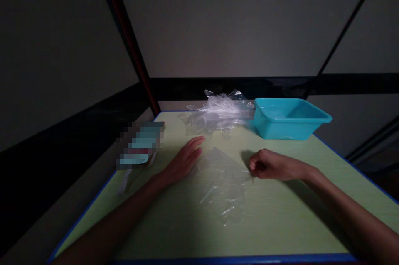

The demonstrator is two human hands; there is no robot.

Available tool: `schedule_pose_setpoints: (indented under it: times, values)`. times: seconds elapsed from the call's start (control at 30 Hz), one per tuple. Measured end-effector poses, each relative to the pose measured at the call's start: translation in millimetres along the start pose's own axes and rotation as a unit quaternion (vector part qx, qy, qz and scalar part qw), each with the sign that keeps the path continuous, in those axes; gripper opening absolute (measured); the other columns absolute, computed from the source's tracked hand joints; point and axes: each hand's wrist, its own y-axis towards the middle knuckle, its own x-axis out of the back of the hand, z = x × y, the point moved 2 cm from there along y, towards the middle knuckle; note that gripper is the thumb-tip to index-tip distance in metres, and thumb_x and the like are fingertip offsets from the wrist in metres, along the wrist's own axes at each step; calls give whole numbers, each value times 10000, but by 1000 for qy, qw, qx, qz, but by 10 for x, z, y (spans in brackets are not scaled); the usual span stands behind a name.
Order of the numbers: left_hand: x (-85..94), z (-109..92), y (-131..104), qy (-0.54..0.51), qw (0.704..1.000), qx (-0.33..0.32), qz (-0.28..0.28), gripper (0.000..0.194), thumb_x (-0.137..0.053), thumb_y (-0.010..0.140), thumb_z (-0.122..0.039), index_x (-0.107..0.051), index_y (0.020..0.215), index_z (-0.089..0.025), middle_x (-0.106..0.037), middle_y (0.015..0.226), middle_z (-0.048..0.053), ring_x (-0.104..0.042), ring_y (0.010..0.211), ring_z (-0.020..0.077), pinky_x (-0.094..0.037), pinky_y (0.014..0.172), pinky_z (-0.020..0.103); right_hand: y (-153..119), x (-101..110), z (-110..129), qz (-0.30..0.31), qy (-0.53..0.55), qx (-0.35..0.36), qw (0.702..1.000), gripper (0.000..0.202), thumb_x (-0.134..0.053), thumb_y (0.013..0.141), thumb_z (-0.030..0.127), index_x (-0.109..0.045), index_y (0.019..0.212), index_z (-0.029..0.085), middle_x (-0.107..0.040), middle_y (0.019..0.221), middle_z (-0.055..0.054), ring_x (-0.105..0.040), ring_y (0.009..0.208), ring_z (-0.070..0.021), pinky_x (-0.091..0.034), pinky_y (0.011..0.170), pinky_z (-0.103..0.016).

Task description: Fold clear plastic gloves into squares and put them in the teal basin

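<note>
A clear plastic bag [222, 182] lies spread and wrinkled on the table in front of me. At its left side is my left hand [185, 159], fingers stretched out with the thumb apart; the bag's edge is close to or under the palm. On the right, my right hand [264, 164] is closed, its fingers pinched on the bag's right edge. Behind the bag sits a loose pile of more clear plastic bags [222, 111].
A turquoise plastic basin [293, 123] stands at the table's back right. At the left edge lies a blurred-out flat object [140, 146] with a strip of clear plastic below it. The pale green table [174, 227] has a blue rim, with wall panels behind.
</note>
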Motion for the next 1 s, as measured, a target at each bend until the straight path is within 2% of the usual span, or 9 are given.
schedule_pose_setpoints:
  times: [0.27, 0.43, 0.5, 0.57, 0.63, 0.7, 0.8, 1.0]
  values:
    - [5, -27, 2, -7, 1000, -5, 0, 431, -275, 891, -428, -441, 1162, -137, -432, 1263, 101, -368, 1191, 187, -234, 1034, 321, -78, -197, 260, 105, 52, -5, 993, 185, -473, 583, 21, -618, 662, 105, -515, 565, 41, -438, 508, -57, -319, 443, -155]
    - [7, -42, -3, -17, 1000, -3, 1, 442, -273, 893, -430, -414, 1195, -139, -434, 1260, 101, -396, 1169, 190, -259, 1022, 326, -92, -194, 266, 172, 86, 15, 981, 182, -501, 601, 5, -632, 688, 99, -528, 578, 33, -453, 509, -58, -351, 462, -160]
    - [10, -45, -3, -18, 1000, -5, -2, 433, -276, 893, -428, -424, 1184, -143, -437, 1256, 98, -389, 1173, 190, -255, 1024, 324, -48, -148, 232, 132, 93, 49, 986, 130, -518, 651, 47, -622, 703, 104, -539, 602, 22, -471, 533, -71, -381, 498, -182]
    - [10, -45, 0, -20, 1000, -7, -1, 423, -279, 893, -423, -429, 1178, -148, -436, 1256, 96, -392, 1170, 189, -261, 1019, 325, 21, -84, 185, 5, 90, 84, 992, 103, -505, 733, 126, -602, 764, 116, -561, 665, -3, -503, 593, -100, -415, 550, -220]
    - [6, -42, 4, -23, 1000, -7, 4, 417, -280, 894, -415, -421, 1185, -152, -425, 1265, 96, -411, 1151, 188, -280, 1007, 325, 84, -40, 137, -131, 72, 116, 982, 138, -463, 801, 182, -572, 871, 133, -587, 787, -40, -538, 713, -138, -444, 647, -275]
    - [-2, -36, 7, -26, 1000, -6, 7, 415, -280, 895, -405, -408, 1197, -150, -411, 1276, 99, -427, 1134, 188, -298, 995, 324, 133, -45, 99, -198, 41, 147, 968, 186, -433, 841, 207, -527, 992, 154, -583, 956, -77, -536, 881, -171, -430, 781, -338]
    - [-15, -30, 5, -28, 1000, -5, 11, 416, -282, 894, -392, -405, 1199, -138, -405, 1277, 105, -422, 1141, 192, -298, 995, 321, 186, -105, 65, -200, -15, 177, 964, 241, -398, 874, 237, -470, 1099, 189, -528, 1134, -92, -475, 1051, -193, -373, 894, -395]
    - [-21, -48, -9, -31, 999, -11, 5, 393, -288, 888, -389, -428, 1173, -157, -416, 1267, 91, -423, 1139, 184, -302, 992, 309, 243, -190, 60, -168, -109, 177, 964, 293, -364, 894, 268, -430, 1174, 212, -507, 1189, -78, -436, 1111, -196, -349, 929, -409]
